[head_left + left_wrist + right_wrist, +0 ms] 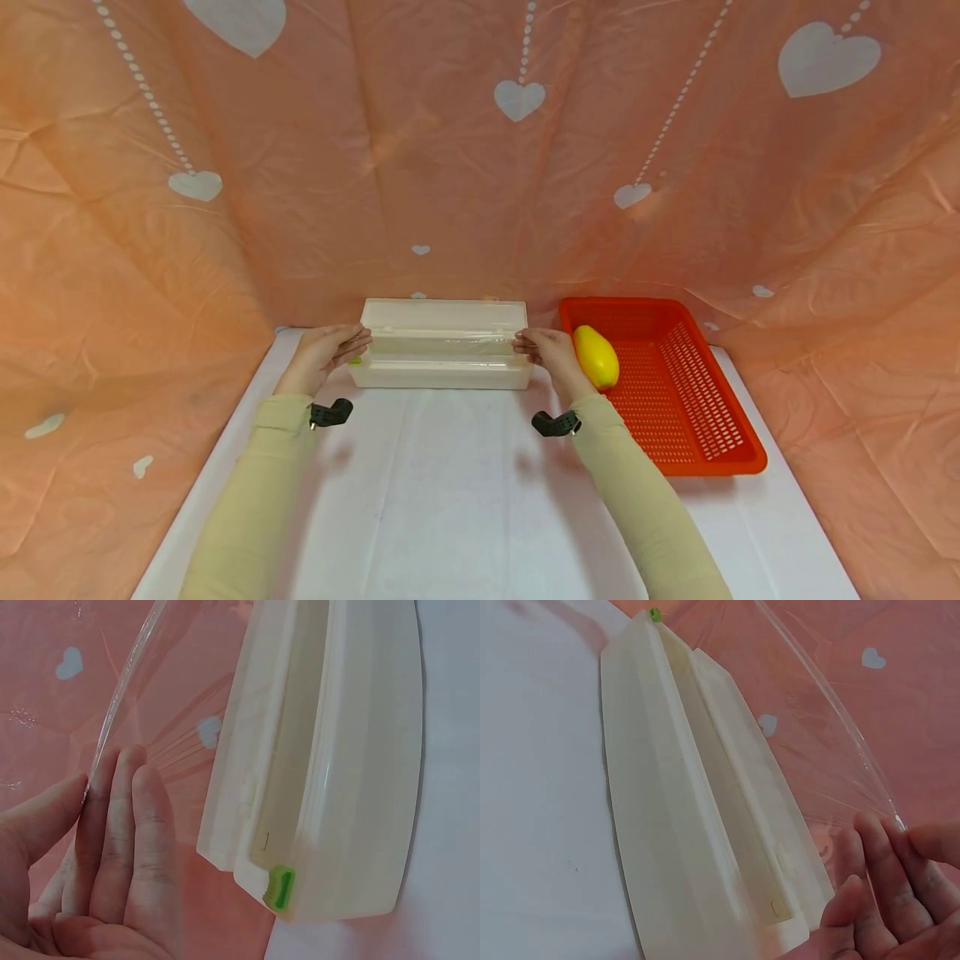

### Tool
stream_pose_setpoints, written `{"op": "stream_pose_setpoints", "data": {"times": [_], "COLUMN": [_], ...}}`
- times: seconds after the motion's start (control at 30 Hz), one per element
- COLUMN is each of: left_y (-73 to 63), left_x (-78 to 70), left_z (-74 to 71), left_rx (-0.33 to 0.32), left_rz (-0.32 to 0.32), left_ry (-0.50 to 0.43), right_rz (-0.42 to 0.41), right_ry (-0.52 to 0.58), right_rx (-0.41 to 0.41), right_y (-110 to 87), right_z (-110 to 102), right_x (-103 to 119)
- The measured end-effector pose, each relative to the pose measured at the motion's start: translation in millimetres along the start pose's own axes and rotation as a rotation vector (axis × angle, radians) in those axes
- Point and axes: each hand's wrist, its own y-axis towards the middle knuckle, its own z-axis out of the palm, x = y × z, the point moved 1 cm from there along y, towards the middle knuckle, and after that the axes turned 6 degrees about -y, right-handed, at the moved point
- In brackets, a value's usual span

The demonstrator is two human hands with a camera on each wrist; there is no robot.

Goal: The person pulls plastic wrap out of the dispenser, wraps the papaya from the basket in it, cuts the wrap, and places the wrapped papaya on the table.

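Observation:
A clear sheet of plastic wrap (187,697) stretches between my two hands above a long cream wrap dispenser box (442,379). My left hand (327,354) pinches one corner of the film between thumb and index finger, at the box's left end. At the right end, my right hand (553,354) pinches the other corner the same way. The film's front edge is gathered into a shiny strand (847,720) running to the right fingertips. Raised at the back is the dispenser's lid (444,314). A small green slider (280,888) sits at the box's left end.
To the right stands a red plastic basket (712,400) with perforated walls, close by my right forearm. Inside, against its left wall, lies a yellow mango-shaped fruit (597,358). A peach curtain with white hearts (442,167) hangs behind the white table (442,500).

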Motion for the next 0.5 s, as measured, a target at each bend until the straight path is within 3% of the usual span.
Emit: {"op": "stream_pose_setpoints", "data": {"times": [0.23, 0.5], "left_y": [1.9, 0.1], "left_x": [-2.8, -7.3], "left_z": [1.0, 2.4], "left_rx": [-0.020, 0.010], "left_rz": [-0.016, 0.029], "left_ry": [0.016, 0.016], "right_rz": [-0.005, 0.011], "right_ry": [0.002, 0.001], "right_rx": [-0.006, -0.009], "right_y": [2.5, 4.3], "right_z": [-1.2, -3.6], "right_x": [3.2, 8.5]}}
